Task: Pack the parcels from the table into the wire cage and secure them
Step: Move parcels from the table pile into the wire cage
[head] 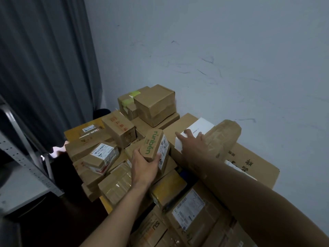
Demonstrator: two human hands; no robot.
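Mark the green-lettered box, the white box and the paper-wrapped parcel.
green-lettered box [151, 145]: head view, on its lettered face.
white box [203, 124]: head view, on its bare top face.
paper-wrapped parcel [225, 136]: head view, on the middle of its wrap.

There are more than a dozen brown cardboard boxes [154, 102], one white box [195, 130], one paper-wrapped parcel [224, 138], one left hand [144, 168] and one right hand [192, 143].
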